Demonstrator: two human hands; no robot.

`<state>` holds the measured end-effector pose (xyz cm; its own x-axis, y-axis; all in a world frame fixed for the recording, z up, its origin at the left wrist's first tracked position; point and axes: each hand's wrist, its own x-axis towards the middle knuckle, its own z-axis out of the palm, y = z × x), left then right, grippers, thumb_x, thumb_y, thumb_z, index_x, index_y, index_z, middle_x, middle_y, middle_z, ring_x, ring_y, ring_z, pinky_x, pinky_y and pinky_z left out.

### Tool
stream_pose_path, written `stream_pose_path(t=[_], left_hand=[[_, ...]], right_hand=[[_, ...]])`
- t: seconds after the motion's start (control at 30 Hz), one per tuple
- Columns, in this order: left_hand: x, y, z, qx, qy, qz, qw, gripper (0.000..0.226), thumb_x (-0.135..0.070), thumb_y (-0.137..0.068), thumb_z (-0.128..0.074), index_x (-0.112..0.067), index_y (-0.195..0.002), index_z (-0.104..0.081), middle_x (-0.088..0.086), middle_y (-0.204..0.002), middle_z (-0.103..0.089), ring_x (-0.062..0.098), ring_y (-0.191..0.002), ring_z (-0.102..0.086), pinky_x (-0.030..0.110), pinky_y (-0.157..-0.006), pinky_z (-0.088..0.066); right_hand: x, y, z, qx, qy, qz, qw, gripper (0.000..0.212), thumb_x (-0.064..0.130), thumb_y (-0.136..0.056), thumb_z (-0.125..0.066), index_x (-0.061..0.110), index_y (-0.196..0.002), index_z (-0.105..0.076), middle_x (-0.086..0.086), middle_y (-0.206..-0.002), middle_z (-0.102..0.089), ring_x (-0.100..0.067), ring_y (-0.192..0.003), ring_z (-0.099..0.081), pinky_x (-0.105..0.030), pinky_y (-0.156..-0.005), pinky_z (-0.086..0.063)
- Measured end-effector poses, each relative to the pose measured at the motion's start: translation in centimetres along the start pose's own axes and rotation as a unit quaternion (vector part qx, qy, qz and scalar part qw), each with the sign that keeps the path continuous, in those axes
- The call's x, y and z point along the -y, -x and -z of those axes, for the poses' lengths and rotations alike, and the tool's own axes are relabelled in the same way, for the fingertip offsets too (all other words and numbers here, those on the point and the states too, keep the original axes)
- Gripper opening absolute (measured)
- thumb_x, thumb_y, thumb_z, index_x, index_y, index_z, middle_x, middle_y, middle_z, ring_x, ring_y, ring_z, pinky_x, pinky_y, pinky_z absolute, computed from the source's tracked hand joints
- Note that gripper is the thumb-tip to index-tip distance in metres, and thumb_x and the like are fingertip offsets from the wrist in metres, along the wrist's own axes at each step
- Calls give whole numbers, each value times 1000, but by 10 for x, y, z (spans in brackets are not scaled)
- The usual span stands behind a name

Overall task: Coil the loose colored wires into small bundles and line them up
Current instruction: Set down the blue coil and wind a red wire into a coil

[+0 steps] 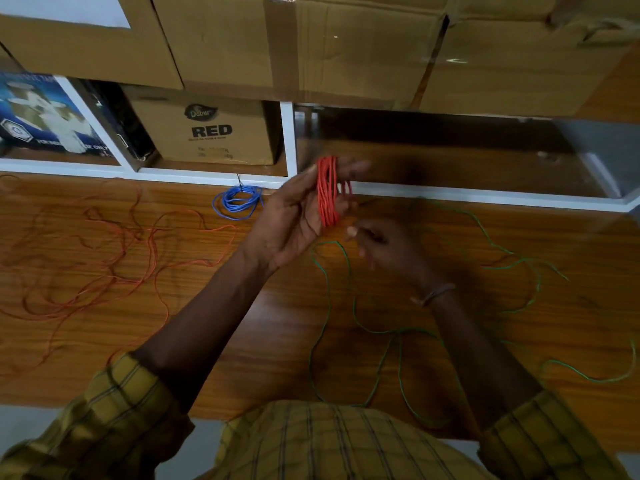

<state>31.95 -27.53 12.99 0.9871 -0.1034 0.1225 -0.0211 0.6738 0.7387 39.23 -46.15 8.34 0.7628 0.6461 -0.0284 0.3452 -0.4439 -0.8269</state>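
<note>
— Where's the red wire?

— Its red coil (327, 192) is looped round my left hand (298, 216), fingers curled on it, above the worktop (277, 317). My right hand (384, 247) pinches something thin, blurred.

— Risk?

— The springy, slick loops could slip off and unwind. The blue bundle (237, 201) sits far; green wire (398, 332) sprawls near.

A brown wooden table (263, 317) carries the wires. Loose orange wire (104, 258) sprawls in tangles over its left part. A small coiled blue bundle (237, 201) lies at the far edge, near the middle. Loose green wire (398, 332) loops across the right part.
</note>
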Motion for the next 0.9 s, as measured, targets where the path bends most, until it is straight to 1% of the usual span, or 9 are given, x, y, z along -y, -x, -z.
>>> stream_pose_path(t=[0.07, 0.13, 0.27, 0.37, 0.43, 0.53, 0.63, 0.73, 0.9], left_hand=[[-1, -8, 3, -41, -54, -47, 997, 43, -22, -116, -26, 2, -146, -44, 25, -156, -49, 22, -91, -78, 38, -96, -59], [1, -15, 6, -94, -176, -67, 978, 40, -23, -115, -29, 0, -146, -41, 23, -156, -51, 27, -96, -78, 41, -101, -57], [7, -13, 14, -116, -430, -50, 894, 34, -23, -117, -33, -6, -143, -47, 10, -147, -61, 26, -98, -78, 40, -104, -54], [14, -5, 15, -97, -510, -8, 855, 32, -22, -116, -35, -8, -140, -50, 3, -123, -72, 0, -87, -74, 19, -92, -51], [17, -1, 13, -70, -539, 13, 839, 31, -24, -116, -35, -9, -138, -51, 9, -98, -77, 1, -82, -74, 17, -86, -47], [18, 2, 12, -18, -511, 40, 858, 35, -25, -116, -35, -7, -143, -49, 17, -108, -76, 23, -75, -74, 25, -82, -48], [17, 8, 8, 21, -421, 78, 903, 33, -23, -116, -34, -11, -143, -49, 17, -126, -72, 28, -68, -64, 32, -79, -52], [16, 13, 3, 61, -330, 91, 937, 34, -21, -116, -32, -5, -141, -48, 26, -129, -68, 24, -62, -58, 39, -75, -51], [9, 12, -5, 49, -182, 87, 978, 49, -19, -115, -25, 14, -150, -37, 31, -134, -59, 10, -53, -53, 33, -73, -55]], right_hand=[[8, 9, -5, 43, 38, 18, 998, 20, 28, -104, -60, 20, -93, -75, 7, -63, -57, 2, -47, -54, -16, -46, -42], [17, 14, -4, 57, 101, 71, 991, 27, 30, -100, -65, 30, -73, -69, 12, -57, -55, 1, -53, -54, -18, -53, -38], [36, 16, 19, 52, 161, 108, 980, 6, 32, -92, -74, 27, -87, -74, 16, -62, -59, 4, -59, -56, -17, -58, -36], [51, 12, 49, 10, 165, 148, 975, 8, 24, -87, -77, 27, -81, -72, 8, -66, -65, -4, -58, -57, -20, -56, -40], [58, 8, 67, 4, 151, 155, 976, 7, 21, -88, -76, 22, -82, -73, 6, -71, -67, -4, -63, -59, -16, -59, -41], [63, 2, 86, -13, 117, 142, 983, 5, 19, -93, -74, 17, -90, -72, 3, -81, -69, -4, -71, -61, -18, -63, -44], [62, -5, 98, -46, 47, 143, 988, 13, 21, -96, -70, 8, -100, -71, -9, -96, -71, -17, -87, -66, -27, -74, -53], [52, -19, 98, -84, 11, 135, 987, 17, 25, -95, -72, 9, -101, -71, -8, -98, -72, -12, -89, -66, -28, -76, -54], [28, -30, 68, -111, -52, 94, 988, 23, 23, -96, -71, 0, -98, -71, -22, -90, -68, -15, -80, -62, -40, -72, -51]])
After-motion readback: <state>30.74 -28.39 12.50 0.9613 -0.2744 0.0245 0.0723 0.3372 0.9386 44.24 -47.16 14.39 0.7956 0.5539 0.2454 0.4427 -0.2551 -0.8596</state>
